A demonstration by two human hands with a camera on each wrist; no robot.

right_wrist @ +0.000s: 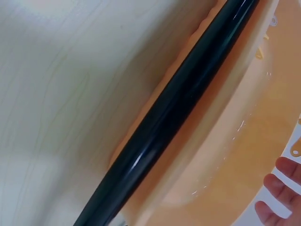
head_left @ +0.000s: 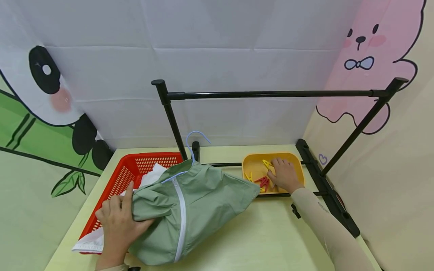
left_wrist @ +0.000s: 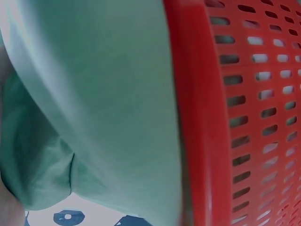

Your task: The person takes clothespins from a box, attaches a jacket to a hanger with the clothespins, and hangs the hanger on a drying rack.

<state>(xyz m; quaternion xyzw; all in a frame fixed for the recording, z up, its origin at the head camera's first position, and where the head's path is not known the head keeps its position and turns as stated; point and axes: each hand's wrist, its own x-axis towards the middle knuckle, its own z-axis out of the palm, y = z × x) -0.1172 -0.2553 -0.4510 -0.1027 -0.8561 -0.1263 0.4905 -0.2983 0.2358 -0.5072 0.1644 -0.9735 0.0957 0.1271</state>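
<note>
A green zip-front jacket (head_left: 210,188) on a blue hanger (head_left: 194,146) slants over the red basket (head_left: 127,173) and the table. My left hand (head_left: 118,222) holds its left side, thumb across the front; in the left wrist view the jacket (left_wrist: 117,103) fills the area beside the basket rim (left_wrist: 202,117). Over the yellow tray (head_left: 249,162), my right hand (head_left: 285,175) reaches in among yellow and red clothespins (head_left: 262,182). A yellow clothespin (head_left: 267,164) lies by its fingertips. The right wrist view shows the fingers (right_wrist: 282,190) loosely bent, with nothing visible between them.
A black rack stands over the table (head_left: 271,222), with a top bar (head_left: 271,94) and a right foot (head_left: 329,188). Its low bar (right_wrist: 169,113) crosses the tray's near side. White cloth (head_left: 89,241) hangs out of the basket. Printed walls close off the back and sides.
</note>
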